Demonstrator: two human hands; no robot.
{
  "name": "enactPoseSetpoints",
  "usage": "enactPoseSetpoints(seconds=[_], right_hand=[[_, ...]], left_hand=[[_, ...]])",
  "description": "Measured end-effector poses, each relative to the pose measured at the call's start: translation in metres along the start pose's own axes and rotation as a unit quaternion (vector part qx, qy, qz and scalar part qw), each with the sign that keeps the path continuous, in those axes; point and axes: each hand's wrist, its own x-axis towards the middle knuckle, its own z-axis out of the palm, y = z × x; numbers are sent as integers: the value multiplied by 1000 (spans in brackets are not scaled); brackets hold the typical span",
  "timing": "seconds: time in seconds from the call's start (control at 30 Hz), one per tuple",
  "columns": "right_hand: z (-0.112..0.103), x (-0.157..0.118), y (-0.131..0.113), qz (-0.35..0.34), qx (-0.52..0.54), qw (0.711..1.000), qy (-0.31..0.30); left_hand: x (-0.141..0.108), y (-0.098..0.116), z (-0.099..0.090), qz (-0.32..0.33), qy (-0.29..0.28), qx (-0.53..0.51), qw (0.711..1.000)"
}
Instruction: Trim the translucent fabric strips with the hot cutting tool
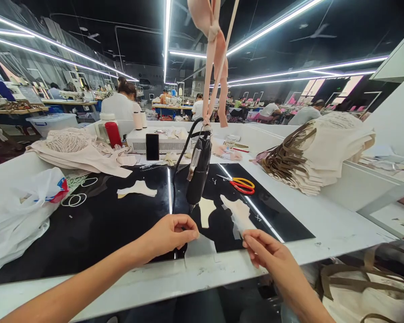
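Observation:
Thumb and fingertips of my left hand (175, 231) are pressed together over the front part of the black board (97, 224); what they hold, if anything, is too small to tell. My right hand (267, 251) pinches the lower end of a white cut fabric piece (239, 213). Between and beyond my hands hangs a black handheld tool (199, 175) with a cord, tied up by pink fabric strips (210, 72). A cream cut piece (207, 212) lies just beside its tip. Further left on the board is another pale cut piece (138, 189).
Scissors with red and yellow handles (242, 185) lie on the board's right. A stack of beige fabric with brown straps (309, 152) stands at right. At left are a plastic bag (20, 211) and more fabric (74, 148). A phone (152, 146) leans at the back.

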Motion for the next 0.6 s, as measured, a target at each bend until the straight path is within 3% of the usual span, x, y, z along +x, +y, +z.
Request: enactPoseSetpoints(seconds=[0.07, 0.13, 0.37, 0.47, 0.6], right_hand=[[-3, -2, -2, -1, -2, 1000, 31], [5, -6, -10, -13, 7, 1000, 22], [60, -8, -29, -38, 17, 984, -173], [62, -7, -22, -17, -3, 984, -177], [49, -9, -15, 12, -46, 984, -172]], left_hand=[[1, 1, 0, 8, -14, 0, 1000], [4, 1, 2, 21, -29, 1, 999], [2, 8, 5, 25, -39, 26, 999], [-2, 9, 1, 24, -33, 21, 999], [-4, 8, -5, 32, -37, 0, 999]])
